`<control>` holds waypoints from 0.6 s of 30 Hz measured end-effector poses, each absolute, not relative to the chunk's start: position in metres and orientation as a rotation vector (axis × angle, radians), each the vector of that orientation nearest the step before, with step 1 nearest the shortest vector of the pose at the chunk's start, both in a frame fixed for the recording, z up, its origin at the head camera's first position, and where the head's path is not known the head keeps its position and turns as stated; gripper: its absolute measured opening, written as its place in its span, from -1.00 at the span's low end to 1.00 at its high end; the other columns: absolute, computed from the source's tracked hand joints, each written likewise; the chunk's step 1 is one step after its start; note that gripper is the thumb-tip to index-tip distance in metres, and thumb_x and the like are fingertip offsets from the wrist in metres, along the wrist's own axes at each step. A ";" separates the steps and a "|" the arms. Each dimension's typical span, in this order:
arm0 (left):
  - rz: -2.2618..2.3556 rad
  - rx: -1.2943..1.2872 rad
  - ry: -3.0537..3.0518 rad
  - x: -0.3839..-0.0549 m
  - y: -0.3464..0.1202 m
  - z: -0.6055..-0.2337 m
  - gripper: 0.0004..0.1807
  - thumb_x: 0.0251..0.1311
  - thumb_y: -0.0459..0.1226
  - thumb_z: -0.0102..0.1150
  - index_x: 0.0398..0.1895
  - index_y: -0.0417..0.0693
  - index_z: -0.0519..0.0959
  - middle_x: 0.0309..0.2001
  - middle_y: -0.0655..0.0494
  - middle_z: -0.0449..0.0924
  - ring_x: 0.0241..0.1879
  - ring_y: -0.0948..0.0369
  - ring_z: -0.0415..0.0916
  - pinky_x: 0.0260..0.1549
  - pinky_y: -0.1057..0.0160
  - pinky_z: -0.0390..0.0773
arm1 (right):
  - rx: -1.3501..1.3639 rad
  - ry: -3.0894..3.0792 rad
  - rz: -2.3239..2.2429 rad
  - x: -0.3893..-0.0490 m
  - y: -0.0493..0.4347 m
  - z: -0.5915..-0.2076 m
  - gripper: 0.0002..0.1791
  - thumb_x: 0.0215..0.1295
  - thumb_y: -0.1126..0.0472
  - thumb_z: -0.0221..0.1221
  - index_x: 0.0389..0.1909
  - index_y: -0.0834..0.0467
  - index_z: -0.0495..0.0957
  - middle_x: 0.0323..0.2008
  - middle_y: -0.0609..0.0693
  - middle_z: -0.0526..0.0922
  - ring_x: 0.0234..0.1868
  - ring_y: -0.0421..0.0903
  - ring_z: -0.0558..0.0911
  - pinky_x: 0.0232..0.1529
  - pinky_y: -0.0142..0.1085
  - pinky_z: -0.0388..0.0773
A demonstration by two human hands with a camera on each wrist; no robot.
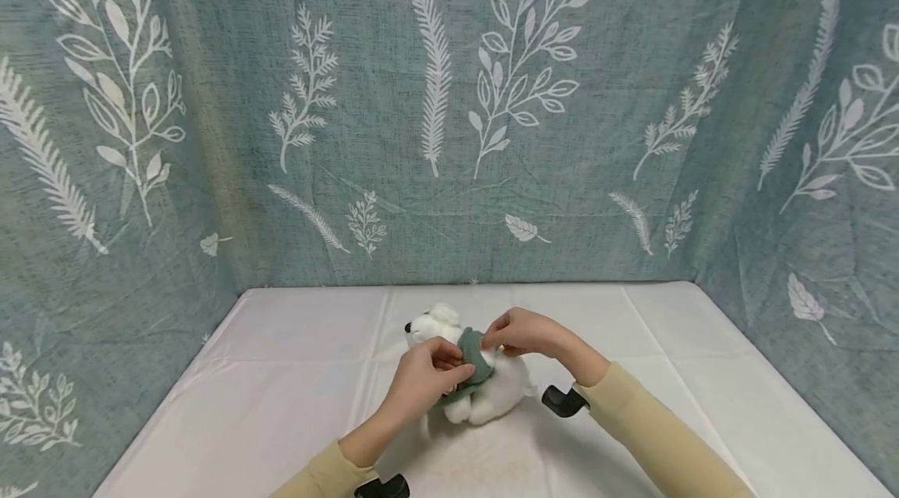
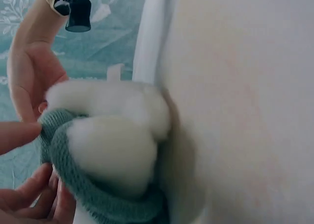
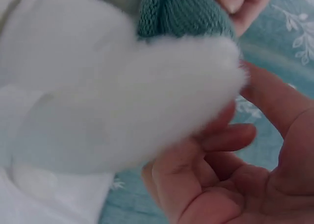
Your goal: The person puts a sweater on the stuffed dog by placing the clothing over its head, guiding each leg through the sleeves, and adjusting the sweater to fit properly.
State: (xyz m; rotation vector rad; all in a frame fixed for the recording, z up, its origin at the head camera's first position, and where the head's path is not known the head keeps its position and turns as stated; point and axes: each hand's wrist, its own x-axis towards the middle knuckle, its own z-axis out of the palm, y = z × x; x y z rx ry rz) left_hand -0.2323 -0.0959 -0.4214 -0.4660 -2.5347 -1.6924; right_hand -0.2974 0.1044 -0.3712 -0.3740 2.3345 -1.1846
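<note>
A white plush animal (image 1: 509, 389) with a black nose lies on the table, its head to the left, wearing a green knitted sweater (image 1: 474, 351). My left hand (image 1: 421, 379) pinches the sweater at the near side of the toy's body. In the left wrist view, thumb and fingers meet at a fold of the knit (image 2: 73, 180), beside the fluffy fur (image 2: 110, 153). From the right, my right hand (image 1: 530, 332) pinches the sweater's edge along the toy's back. The right wrist view has its fingers (image 3: 274, 96) curved around the fur, partly hidden behind it.
A white cloth covers the table (image 1: 302, 373). Blue-green curtains (image 1: 435, 232) printed with white leaves enclose its back and sides. A black wrist device (image 1: 564, 401) hangs below the right sleeve, and another device (image 1: 382, 487) is at the left wrist.
</note>
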 end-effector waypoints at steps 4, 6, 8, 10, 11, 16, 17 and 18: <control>-1.749 -0.387 -2.501 -0.233 -0.090 -0.418 -0.69 0.03 -0.20 0.38 -0.28 -0.24 0.56 -0.36 -0.02 0.61 -0.44 0.25 0.56 -0.55 0.33 0.57 | -0.464 2.443 -1.071 -0.290 0.103 -0.367 -0.79 0.22 0.12 0.23 -0.24 0.19 0.65 -0.63 -0.15 0.40 -0.57 -0.23 0.36 -0.38 -0.34 0.39; -1.751 -0.369 -2.502 -0.233 -0.088 -0.418 -0.70 0.03 -0.21 0.38 -0.30 -0.25 0.55 -0.38 -0.01 0.60 -0.44 0.26 0.56 -0.54 0.33 0.56 | -0.472 2.473 -1.040 -0.288 0.102 -0.367 -0.77 0.23 0.14 0.22 -0.19 0.19 0.65 -0.56 -0.13 0.49 -0.52 -0.22 0.42 -0.36 -0.34 0.42; -1.742 -0.365 -2.507 -0.233 -0.086 -0.419 -0.70 0.04 -0.21 0.38 -0.32 -0.26 0.55 -0.40 -0.01 0.60 -0.43 0.27 0.55 -0.51 0.33 0.55 | -0.472 2.493 -1.036 -0.289 0.100 -0.368 -0.77 0.21 0.18 0.22 -0.18 0.21 0.66 -0.51 -0.12 0.55 -0.52 -0.23 0.43 -0.38 -0.36 0.42; -1.723 -0.364 -2.518 -0.234 -0.085 -0.420 -0.73 0.04 -0.22 0.37 -0.35 -0.25 0.55 -0.43 0.02 0.59 -0.43 0.28 0.54 -0.50 0.34 0.54 | -0.469 2.499 -1.047 -0.290 0.098 -0.370 -0.79 0.18 0.22 0.21 -0.21 0.24 0.68 -0.51 -0.12 0.56 -0.56 -0.23 0.37 -0.42 -0.38 0.38; -1.717 -0.369 -2.522 -0.234 -0.085 -0.420 -0.74 0.05 -0.24 0.37 -0.36 -0.25 0.55 -0.44 0.03 0.59 -0.44 0.28 0.53 -0.49 0.34 0.54 | -0.470 2.499 -1.059 -0.291 0.097 -0.371 -0.79 0.17 0.25 0.21 -0.23 0.25 0.69 -0.48 -0.12 0.57 -0.58 -0.24 0.34 -0.44 -0.39 0.36; -1.704 -0.418 -2.531 -0.237 -0.084 -0.423 -0.82 0.04 -0.30 0.37 -0.45 -0.22 0.56 -0.51 0.08 0.59 -0.51 0.30 0.49 -0.52 0.36 0.52 | -0.418 2.471 -1.107 -0.294 0.096 -0.373 -0.80 0.10 0.29 0.18 -0.30 0.25 0.71 -0.59 -0.17 0.44 -0.68 -0.25 0.14 -0.52 -0.40 0.25; -1.700 -0.431 -2.536 -0.238 -0.085 -0.424 -0.83 0.04 -0.30 0.36 -0.45 -0.21 0.57 -0.52 0.09 0.59 -0.52 0.30 0.49 -0.53 0.36 0.52 | -0.408 2.461 -1.115 -0.294 0.097 -0.373 -0.80 0.09 0.28 0.18 -0.31 0.24 0.72 -0.65 -0.17 0.37 -0.70 -0.25 0.10 -0.55 -0.40 0.22; -1.699 -0.442 -2.543 -0.238 -0.086 -0.424 -0.84 0.04 -0.31 0.36 -0.46 -0.21 0.57 -0.52 0.09 0.59 -0.52 0.31 0.49 -0.53 0.35 0.51 | -0.399 2.450 -1.122 -0.295 0.097 -0.373 -0.81 0.09 0.28 0.17 -0.33 0.24 0.72 -0.71 -0.18 0.31 -0.72 -0.26 0.08 -0.59 -0.40 0.18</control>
